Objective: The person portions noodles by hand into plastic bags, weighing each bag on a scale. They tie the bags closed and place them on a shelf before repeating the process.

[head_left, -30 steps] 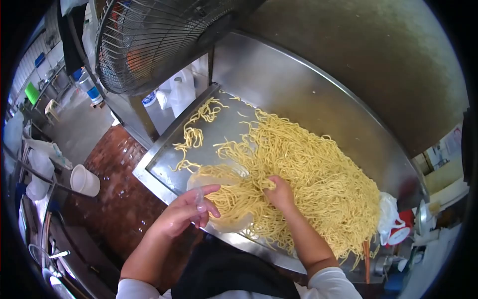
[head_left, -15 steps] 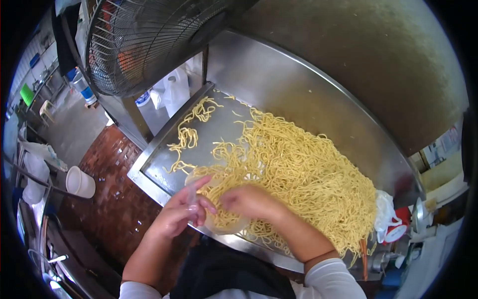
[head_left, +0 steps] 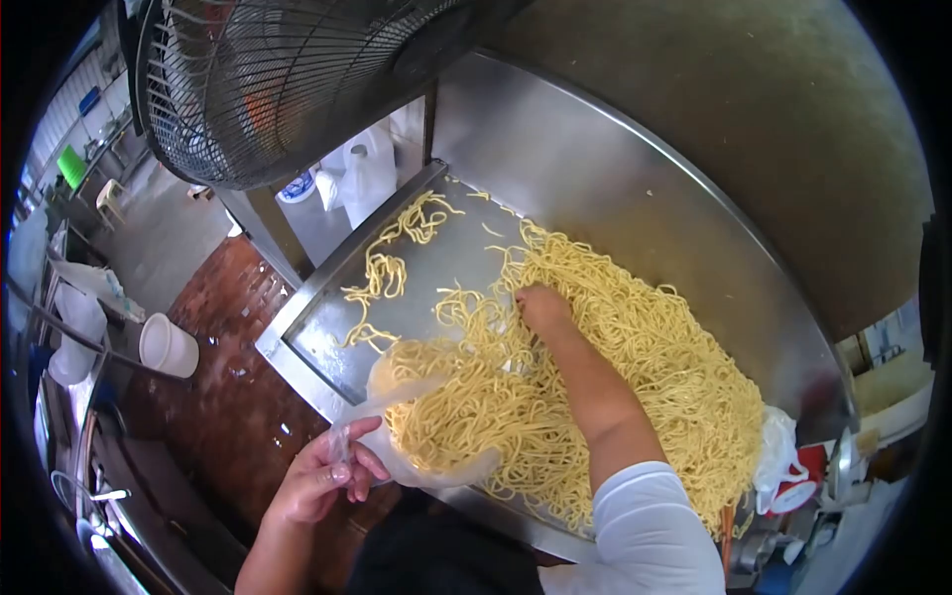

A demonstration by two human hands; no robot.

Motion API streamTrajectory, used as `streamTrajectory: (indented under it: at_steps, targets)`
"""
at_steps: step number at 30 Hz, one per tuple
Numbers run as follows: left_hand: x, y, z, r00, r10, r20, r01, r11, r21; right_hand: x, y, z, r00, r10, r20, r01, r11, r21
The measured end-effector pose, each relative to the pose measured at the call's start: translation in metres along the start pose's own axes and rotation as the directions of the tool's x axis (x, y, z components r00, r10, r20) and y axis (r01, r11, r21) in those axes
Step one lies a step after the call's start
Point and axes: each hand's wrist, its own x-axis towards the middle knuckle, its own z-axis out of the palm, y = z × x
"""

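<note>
Noodles: a large heap of yellow noodles (head_left: 645, 357) covers the centre and right of the metal worktop (head_left: 431, 283), with loose strands (head_left: 386, 276) lying apart at its left. A clear plastic bag (head_left: 478, 469) lies left of the heap, at lower centre of the frame. Noodles show within the film and run on to the heap at its right side; the exact line of the bag's mouth cannot be made out.

Left hand (head_left: 322, 481), lower left of the frame: grip partly closed, fingers loosely curled, a drawn-out end of the bag caught between thumb and fingers.

Right hand (head_left: 546, 310), centre of the frame: in contact with the heap's upper left edge, fingers bent downward. Fingertips are hidden; whether the grip has hold of any strands cannot be told.

Handling, as judged: strands look soft, limp and slick, tangled with one another, light singly but weighty in bulk. A hard pinch could break them; a loose, full-handed scoop from beneath the heap's edge suits better. The film appears thin, light and prone to slip in moist fingers; its bunched end is the sounder hold.
</note>
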Motion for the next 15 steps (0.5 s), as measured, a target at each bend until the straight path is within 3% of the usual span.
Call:
streamTrajectory:
  at_steps: [6, 8, 9, 11, 12, 14, 15]
  targets:
    - [0.002, 0.002, -0.001, 0.999, -0.044, -0.009, 0.044, 0.999, 0.025, 0.0, 0.02, 0.007, 0.998, -0.027, -0.062, 0.02, 0.992, -0.121]
    - [0.005, 0.004, 0.0, 0.999, -0.036, 0.009, 0.035, 0.998, 0.05, -0.023, 0.013, -0.024, 0.982, 0.067, -0.178, -0.039, 0.987, 0.154]
    - [0.006, 0.004, 0.0, 0.999, -0.038, 0.022, 0.037, 0.998, 0.049, -0.03, 0.014, -0.032, 0.98, 0.078, -0.183, -0.05, 0.988, 0.149]
    - [0.01, 0.004, -0.002, 0.998, -0.049, 0.03, 0.048, 0.998, 0.035, -0.044, 0.023, -0.047, 0.938, 0.152, -0.31, 0.002, 0.895, 0.445]
    - [0.013, 0.004, -0.001, 0.997, -0.055, 0.056, 0.053, 0.998, 0.035, -0.051, 0.028, -0.052, 0.932, 0.173, -0.319, -0.016, 0.898, 0.44]
    - [0.019, 0.003, 0.002, 0.997, -0.053, 0.057, 0.051, 0.998, 0.026, -0.07, 0.041, -0.061, 0.905, 0.242, -0.35, 0.124, 0.636, 0.762]
    - [0.022, 0.004, 0.006, 0.991, -0.075, 0.111, 0.071, 0.997, 0.033, -0.085, 0.046, -0.069, 0.884, 0.292, -0.365, 0.1, 0.645, 0.758]
